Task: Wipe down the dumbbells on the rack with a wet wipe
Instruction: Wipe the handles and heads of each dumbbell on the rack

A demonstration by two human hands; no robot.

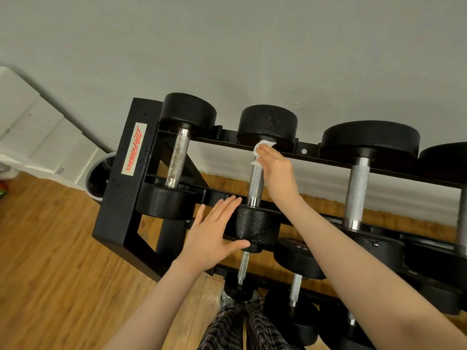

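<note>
A black dumbbell rack (118,198) stands against a grey wall, holding several black dumbbells with knurled steel handles. My right hand (276,168) presses a white wet wipe (260,152) onto the far end of the second dumbbell's handle (255,185), just below its far head (267,123). My left hand (214,233) lies flat, fingers spread, against the left side of that dumbbell's near head (254,227). The leftmost dumbbell (178,157) and a larger dumbbell on the right (357,188) rest untouched on the top tier.
More dumbbells (295,286) sit on the lower tier below my arms. A round bin (98,175) stands on the wooden floor (50,261) left of the rack, beside white panels (38,132). My plaid-clad legs (242,329) show at the bottom.
</note>
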